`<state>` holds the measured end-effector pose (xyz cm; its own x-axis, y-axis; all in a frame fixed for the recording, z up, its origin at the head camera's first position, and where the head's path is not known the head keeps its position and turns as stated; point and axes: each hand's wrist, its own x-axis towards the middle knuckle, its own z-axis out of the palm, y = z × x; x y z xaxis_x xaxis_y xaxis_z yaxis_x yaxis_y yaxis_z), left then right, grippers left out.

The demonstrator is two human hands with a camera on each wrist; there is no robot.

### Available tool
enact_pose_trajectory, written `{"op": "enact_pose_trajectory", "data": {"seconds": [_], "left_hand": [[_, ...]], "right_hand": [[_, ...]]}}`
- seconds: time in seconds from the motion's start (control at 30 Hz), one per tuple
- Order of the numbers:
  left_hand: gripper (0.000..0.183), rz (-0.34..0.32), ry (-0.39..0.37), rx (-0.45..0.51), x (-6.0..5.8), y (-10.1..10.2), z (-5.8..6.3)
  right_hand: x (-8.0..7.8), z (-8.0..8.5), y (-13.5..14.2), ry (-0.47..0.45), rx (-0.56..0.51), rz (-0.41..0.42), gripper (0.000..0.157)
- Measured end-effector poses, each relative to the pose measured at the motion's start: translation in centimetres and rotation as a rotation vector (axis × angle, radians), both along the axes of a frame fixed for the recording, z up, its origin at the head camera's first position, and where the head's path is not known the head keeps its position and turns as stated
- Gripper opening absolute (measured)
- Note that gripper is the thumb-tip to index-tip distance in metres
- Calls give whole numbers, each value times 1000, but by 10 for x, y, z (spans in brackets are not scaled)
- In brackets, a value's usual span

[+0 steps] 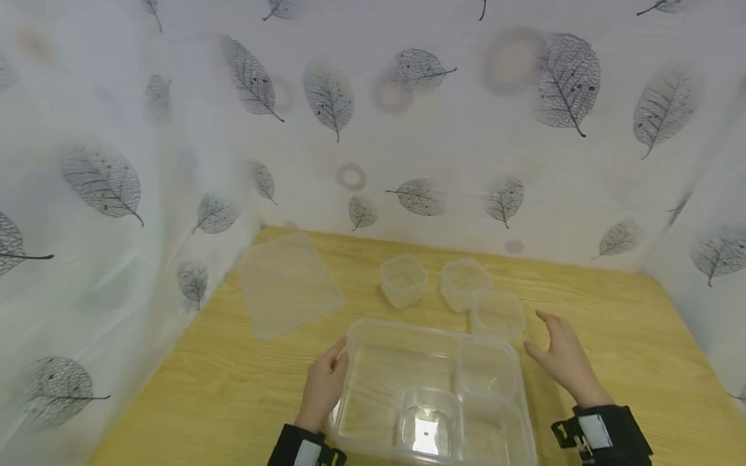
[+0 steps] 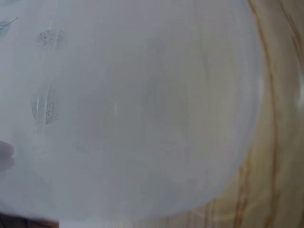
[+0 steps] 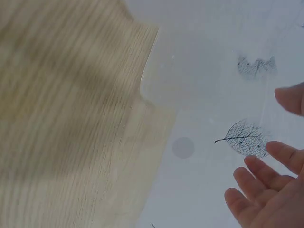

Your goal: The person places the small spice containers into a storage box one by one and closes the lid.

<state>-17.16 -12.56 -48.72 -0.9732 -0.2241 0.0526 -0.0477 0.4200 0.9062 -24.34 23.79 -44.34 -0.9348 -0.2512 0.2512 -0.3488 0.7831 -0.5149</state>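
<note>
1. Holding the left side of the large clear container (image 1: 395,382), the left hand (image 1: 323,388) has its fingers and thumb closed on the edge there; in its wrist view a pale, see-through surface fills most of the picture, and only a fingertip shows at the border.
2. The right hand (image 1: 565,358) is open and holds nothing, its thumb and fingers spread, just beyond the container's far right corner.
3. The large clear container sits on the worktop (image 1: 225,396), in front of the person and between the two hands.
4. Inside it, the far inner tub (image 1: 487,371) stands in the far right corner, and the near inner tub (image 1: 418,409) stands by the near wall, right of the middle.
5. Behind the container are the left cup (image 1: 403,281), the middle cup (image 1: 465,279) and the right cup (image 1: 499,312). The left one stands apart; the other two overlap in view, so I cannot tell if they touch. The right one is nearest the right hand.
6. A flat translucent lid (image 1: 288,285) lies at the far left of the worktop.
7. Leaf-printed sheeting (image 1: 444,148) hangs behind and on both sides.
</note>
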Motion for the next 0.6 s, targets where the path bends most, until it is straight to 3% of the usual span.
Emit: {"op": "enact_pose_trajectory", "data": {"seconds": [0.27,0.6], "left_hand": [[33,4,4,-13,-1,-2,-2],[33,-1,-4,12,-2,-2,0]], "right_hand": [[-30,-7,3,-190,-3,144,78],[-51,-13,-5,-187,86,186,83]]}}
